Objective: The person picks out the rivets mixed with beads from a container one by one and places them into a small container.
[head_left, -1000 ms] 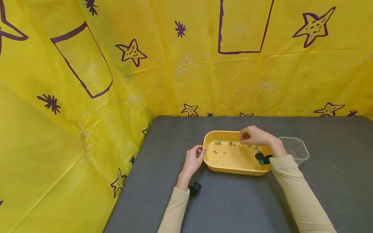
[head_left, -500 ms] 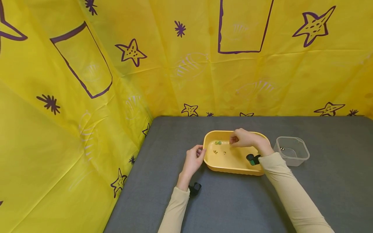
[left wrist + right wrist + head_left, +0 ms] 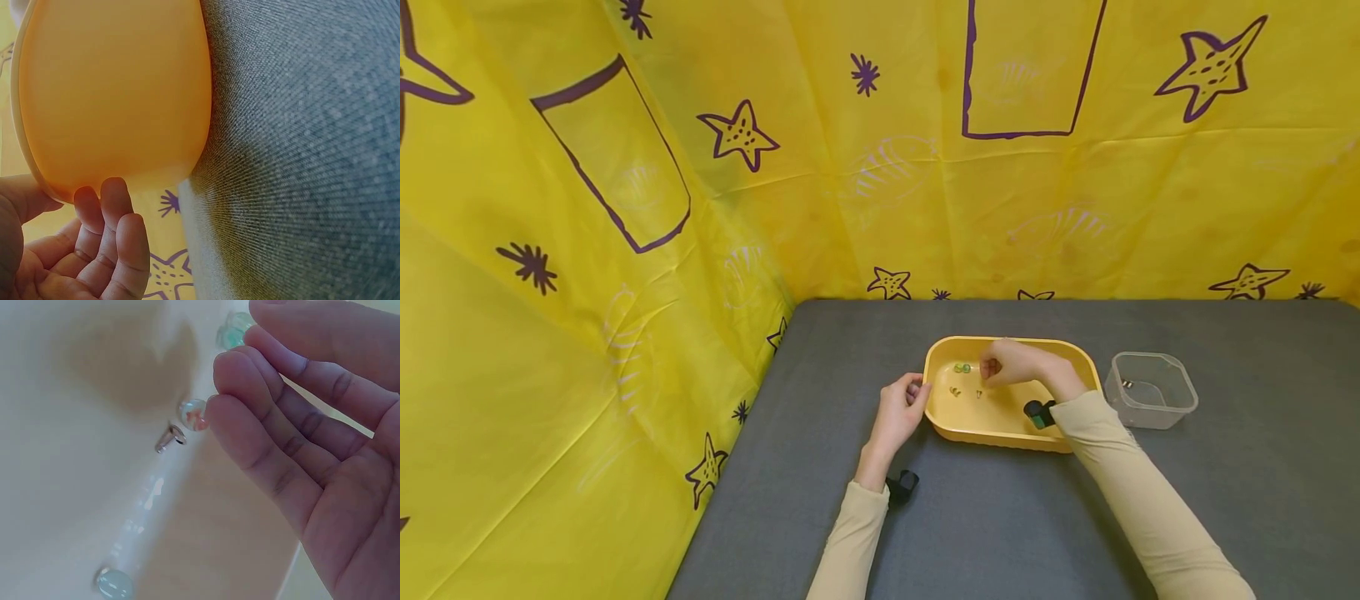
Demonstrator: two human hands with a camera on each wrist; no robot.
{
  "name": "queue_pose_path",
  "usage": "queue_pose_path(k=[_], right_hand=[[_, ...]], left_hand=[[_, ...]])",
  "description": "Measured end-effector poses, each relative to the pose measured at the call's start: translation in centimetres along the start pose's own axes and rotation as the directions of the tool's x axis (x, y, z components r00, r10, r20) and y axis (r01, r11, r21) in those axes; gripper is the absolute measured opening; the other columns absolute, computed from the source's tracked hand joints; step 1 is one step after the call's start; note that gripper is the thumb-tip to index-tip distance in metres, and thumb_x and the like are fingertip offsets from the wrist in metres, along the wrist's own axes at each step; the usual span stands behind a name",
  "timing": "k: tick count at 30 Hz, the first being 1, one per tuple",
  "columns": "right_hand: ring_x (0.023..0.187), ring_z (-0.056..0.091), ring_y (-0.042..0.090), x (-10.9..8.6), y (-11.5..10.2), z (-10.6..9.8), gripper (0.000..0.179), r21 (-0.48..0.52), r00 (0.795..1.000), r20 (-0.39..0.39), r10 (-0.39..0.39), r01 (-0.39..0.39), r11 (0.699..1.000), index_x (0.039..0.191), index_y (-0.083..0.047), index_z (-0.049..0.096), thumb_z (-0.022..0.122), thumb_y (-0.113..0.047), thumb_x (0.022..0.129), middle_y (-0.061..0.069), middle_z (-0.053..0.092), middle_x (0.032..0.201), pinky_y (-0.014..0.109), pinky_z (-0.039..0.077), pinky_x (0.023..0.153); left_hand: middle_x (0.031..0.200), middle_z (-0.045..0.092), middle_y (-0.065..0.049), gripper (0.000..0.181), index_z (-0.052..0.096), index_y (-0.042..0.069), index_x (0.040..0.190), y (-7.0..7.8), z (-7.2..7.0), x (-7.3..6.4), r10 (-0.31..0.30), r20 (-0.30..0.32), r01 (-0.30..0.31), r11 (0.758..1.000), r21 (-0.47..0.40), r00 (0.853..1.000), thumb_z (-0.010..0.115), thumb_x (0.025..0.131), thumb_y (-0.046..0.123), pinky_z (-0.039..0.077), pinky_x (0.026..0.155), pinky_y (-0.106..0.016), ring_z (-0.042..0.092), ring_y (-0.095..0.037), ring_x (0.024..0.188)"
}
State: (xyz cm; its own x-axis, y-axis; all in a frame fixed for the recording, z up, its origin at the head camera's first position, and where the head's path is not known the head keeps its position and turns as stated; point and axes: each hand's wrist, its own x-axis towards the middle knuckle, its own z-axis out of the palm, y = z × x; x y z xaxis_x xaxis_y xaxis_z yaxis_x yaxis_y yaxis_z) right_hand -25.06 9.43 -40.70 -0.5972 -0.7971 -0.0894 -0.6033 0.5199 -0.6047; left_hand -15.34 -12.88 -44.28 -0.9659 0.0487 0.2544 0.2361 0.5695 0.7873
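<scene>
Yellow tray [image 3: 985, 438] on grey tabletop [image 3: 1000, 517], between the two arms. Left hand [image 3: 898, 408] grips its left end: thumb at the rim, fingertips against the outer wall. Right hand [image 3: 1018, 364] over the tray, toward the back wall, fingers bent; can't tell if anything is pinched between thumb and index finger.

Tray contents: two green marbles [image 3: 966, 367] side by side near the back left; a gold piece [image 3: 954, 391] in front of them; a small metal piece [image 3: 979, 393] to its right, below the right fingertips. Right wrist view adds a clear marble with orange pattern [image 3: 192, 414], just beside the fingertips, a screw-like piece [image 3: 164, 442] next to it, plus a pale marble [image 3: 114, 584] farther off. Exact shape of the gold piece too small to tell.

Clear plastic box [image 3: 1161, 417] right of the tray, small striped item [image 3: 1127, 383] inside at its left side. Light sleeves [image 3: 1138, 483] on both arms, black camera [image 3: 902, 485] at left wrist. Yellow cloth [image 3: 820, 217] with purple starfish drawings behind.
</scene>
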Motion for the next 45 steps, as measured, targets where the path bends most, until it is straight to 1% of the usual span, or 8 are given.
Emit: queue_pose_path(k=[4, 8, 13, 17, 24, 34, 40, 45], right_hand=[[0.063, 0.044, 0.011, 0.3, 0.0, 0.3, 0.004, 0.013, 0.999, 0.022, 0.026, -0.026, 1.0, 0.076, -0.001, 0.061, 0.064, 0.002, 0.075, -0.003, 0.052, 0.068, 0.025, 0.039, 0.061], [0.064, 0.046, 0.011, 0.5, -0.1, 0.5, 0.006, 0.025, 0.999, 0.038, 0.034, -0.035, 0.999, 0.079, 0.001, 0.063, 0.066, 0.003, 0.074, -0.002, 0.053, 0.07, 0.025, 0.04, 0.062], [0.064, 0.046, 0.01, 0.8, -0.3, 0.8, 0.011, 0.023, 0.998, 0.061, 0.024, -0.026, 0.999, 0.079, 0.002, 0.063, 0.07, 0.002, 0.072, -0.002, 0.054, 0.07, 0.024, 0.041, 0.061], [0.062, 0.045, 0.009, 1.1, -0.3, 1.0, 0.012, 0.028, 0.997, 0.079, 0.013, -0.015, 1.0, 0.078, 0.002, 0.062, 0.071, 0.004, 0.07, -0.002, 0.053, 0.068, 0.023, 0.039, 0.059], [0.062, 0.046, 0.009, 1.3, -0.2, 1.3, 0.014, 0.046, 0.996, 0.092, 0.011, -0.016, 0.999, 0.078, 0.002, 0.061, 0.069, 0.007, 0.067, -0.001, 0.053, 0.068, 0.023, 0.04, 0.058], [0.06, 0.044, 0.009, 1.6, -0.2, 1.5, 0.013, 0.033, 0.994, 0.105, 0.01, -0.013, 0.999, 0.076, 0.001, 0.061, 0.068, 0.007, 0.067, -0.002, 0.05, 0.066, 0.022, 0.037, 0.056], [0.059, 0.043, 0.008, 1.7, 0.0, 1.5, 0.01, 0.033, 0.993, 0.116, 0.027, -0.031, 0.999, 0.074, -0.001, 0.06, 0.067, 0.005, 0.071, -0.003, 0.048, 0.064, 0.022, 0.035, 0.055], [0.058, 0.043, 0.008, 1.7, 0.0, 1.5, 0.008, 0.037, 0.991, 0.132, 0.038, -0.043, 0.998, 0.074, -0.001, 0.06, 0.063, 0.006, 0.073, -0.003, 0.047, 0.064, 0.022, 0.034, 0.056]], left_hand=[[0.07, 0.057, -0.006, 0.02, 0.063, -0.008, 0.101, 0.0, 0.0, 0.0, 0.004, 0.0, -0.004, 1.0, 0.001, 1.0, 0.058, 0.09, 0.009, 0.041, 0.052, -0.02, 0.048, -0.01, 0.057], [0.07, 0.058, -0.006, 0.02, 0.063, -0.008, 0.101, 0.0, 0.0, 0.0, 0.014, -0.004, -0.014, 1.0, 0.004, 1.0, 0.058, 0.09, 0.009, 0.042, 0.052, -0.02, 0.048, -0.01, 0.058], [0.07, 0.058, -0.006, 0.021, 0.063, -0.008, 0.101, -0.1, 0.0, 0.0, 0.018, -0.007, -0.018, 1.0, 0.012, 1.0, 0.058, 0.09, 0.009, 0.042, 0.052, -0.02, 0.049, -0.01, 0.058], [0.07, 0.058, -0.006, 0.021, 0.063, -0.008, 0.101, -0.1, 0.0, 0.0, 0.014, -0.006, -0.014, 1.0, 0.011, 1.0, 0.058, 0.091, 0.009, 0.042, 0.052, -0.02, 0.048, -0.01, 0.058], [0.069, 0.057, -0.005, 0.021, 0.063, -0.008, 0.102, -0.3, 0.1, 0.0, 0.038, -0.011, -0.038, 0.999, 0.012, 0.999, 0.057, 0.091, 0.009, 0.042, 0.053, -0.021, 0.049, -0.009, 0.057], [0.068, 0.057, -0.005, 0.02, 0.063, -0.008, 0.101, -0.2, 0.0, 0.0, 0.033, -0.009, -0.033, 0.999, 0.002, 0.999, 0.057, 0.091, 0.007, 0.041, 0.052, -0.021, 0.048, -0.009, 0.057], [0.068, 0.057, -0.006, 0.019, 0.063, -0.008, 0.1, -0.1, 0.1, 0.0, 0.04, -0.01, -0.04, 0.999, 0.007, 0.999, 0.057, 0.091, 0.007, 0.042, 0.052, -0.021, 0.048, -0.009, 0.056], [0.069, 0.057, -0.006, 0.021, 0.063, -0.008, 0.101, -0.1, 0.0, 0.0, 0.03, -0.004, -0.03, 1.0, 0.005, 1.0, 0.057, 0.091, 0.009, 0.042, 0.052, -0.02, 0.049, -0.009, 0.057]])
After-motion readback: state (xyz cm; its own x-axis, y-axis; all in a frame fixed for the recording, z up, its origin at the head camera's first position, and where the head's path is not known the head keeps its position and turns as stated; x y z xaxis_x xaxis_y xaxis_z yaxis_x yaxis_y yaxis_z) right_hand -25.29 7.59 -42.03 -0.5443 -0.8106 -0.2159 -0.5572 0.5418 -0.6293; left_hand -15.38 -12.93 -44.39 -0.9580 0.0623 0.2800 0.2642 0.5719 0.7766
